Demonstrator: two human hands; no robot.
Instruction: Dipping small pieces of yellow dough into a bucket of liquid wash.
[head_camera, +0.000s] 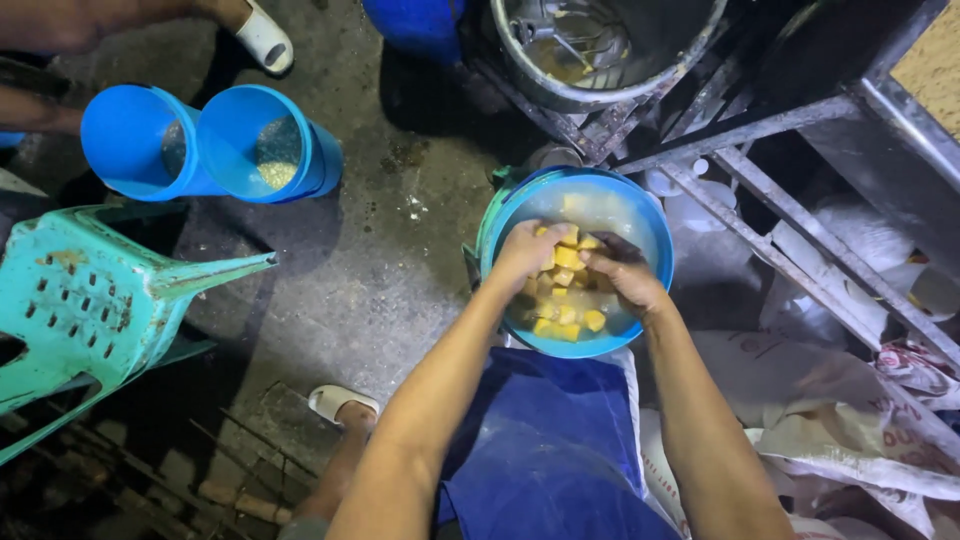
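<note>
While the yellow chunks (566, 258) sit in cloudy water inside the blue basin (655, 235) at centre, they are best kneaded gently, low in the water. Left hand (525, 250) and right hand (625, 275) are curled around chunks; blue buckets (215, 145) lie far left.

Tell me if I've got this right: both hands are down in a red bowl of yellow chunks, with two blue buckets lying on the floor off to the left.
Not quite: the bowl is blue, not red. The head view shows the left hand and right hand both in it among the yellow chunks, with the two blue buckets lying on the floor to the left.
</note>
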